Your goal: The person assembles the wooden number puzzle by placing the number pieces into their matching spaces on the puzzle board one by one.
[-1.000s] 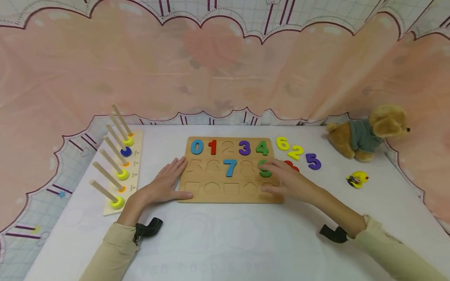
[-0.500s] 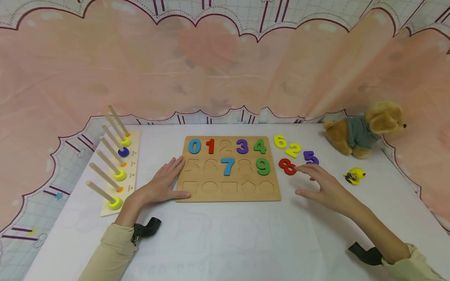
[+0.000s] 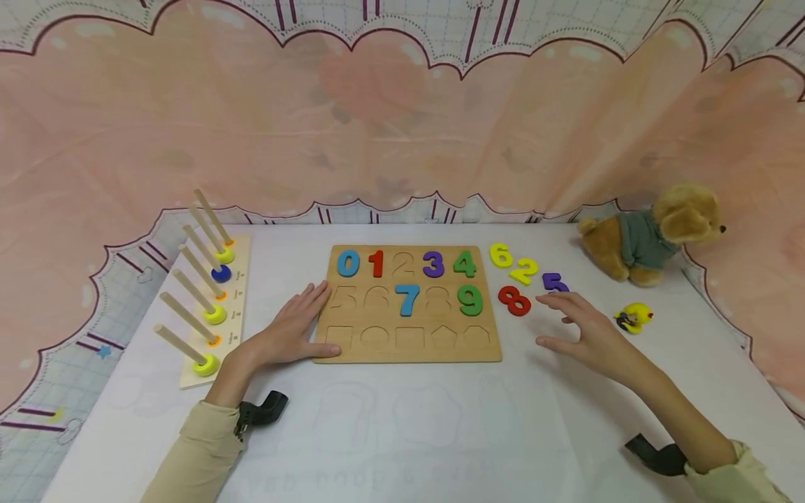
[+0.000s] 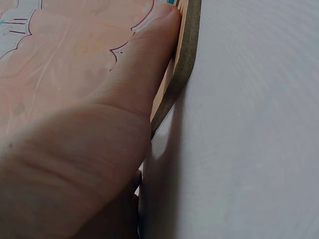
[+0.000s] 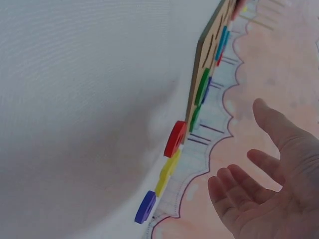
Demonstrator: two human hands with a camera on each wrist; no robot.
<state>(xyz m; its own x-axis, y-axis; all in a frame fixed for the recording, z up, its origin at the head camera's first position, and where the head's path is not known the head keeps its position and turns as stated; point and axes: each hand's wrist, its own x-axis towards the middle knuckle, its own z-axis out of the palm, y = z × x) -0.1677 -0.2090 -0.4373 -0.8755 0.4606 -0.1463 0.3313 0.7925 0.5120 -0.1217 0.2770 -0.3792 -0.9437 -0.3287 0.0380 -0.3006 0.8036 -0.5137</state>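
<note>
My left hand (image 3: 286, 323) rests at the left side of a wooden number board (image 3: 381, 351), its fingers straight along the edge and its thumb (image 4: 159, 37) on the near left corner. Set in the board are blue 0, red 1, purple 3, green 4, blue 7 and a green 9 (image 3: 469, 300); other recesses show bare outlines. Over the white table, my right hand (image 3: 597, 342) hovers with nothing in it, fingers spread and loosely bent. Nearest to it lie a red 8 (image 3: 514, 301) and a purple 5 (image 3: 555, 281), partly covered by the fingertips in the head view.
A yellow 6 (image 3: 500, 256) and a yellow 2 (image 3: 524, 271) lie right of the board. Farther right are a small yellow duck (image 3: 635, 317) and a plush dog (image 3: 650, 237). A peg stand (image 3: 235, 307) with upright rods and coloured rings stands at the left.
My right hand has moved right, off the board and away from the green 9, uncovering it and the red 8, then slightly farther right. My left hand has stayed at the board's edge.
</note>
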